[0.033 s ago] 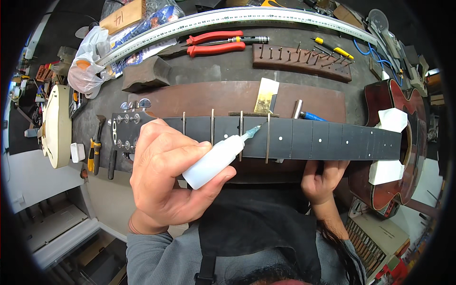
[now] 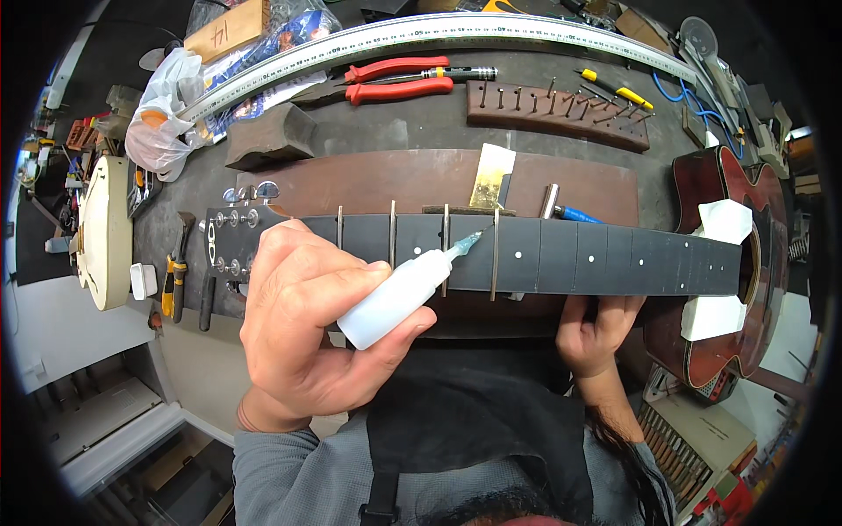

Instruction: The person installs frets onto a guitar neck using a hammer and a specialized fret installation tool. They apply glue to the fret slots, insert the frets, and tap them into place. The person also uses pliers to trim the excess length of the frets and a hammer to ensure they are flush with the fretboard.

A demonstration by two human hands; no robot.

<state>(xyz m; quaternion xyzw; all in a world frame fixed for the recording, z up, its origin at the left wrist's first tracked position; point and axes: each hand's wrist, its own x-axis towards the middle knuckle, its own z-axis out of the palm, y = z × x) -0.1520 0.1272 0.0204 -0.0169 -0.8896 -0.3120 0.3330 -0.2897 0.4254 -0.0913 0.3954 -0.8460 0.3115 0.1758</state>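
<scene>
My left hand is closed around a white squeeze bottle, thumb and fingers pressing its sides. The bottle's thin bluish tip slants up and right, close beside a fret wire on the dark fretboard. Several fret wires stick out past the fretboard's edges toward the headstock; slots without wire run toward the body. My right hand curls against the near edge of the guitar neck, its fingertips hidden underneath. The red-brown guitar body lies at the right, with white paper beside the fretboard's end.
Beyond the neck lie red-handled cutters, a wooden block holding fret wires, a blue-handled hammer and a long metal ruler. Yellow-black pliers rest left of the headstock. A pale guitar body stands further left.
</scene>
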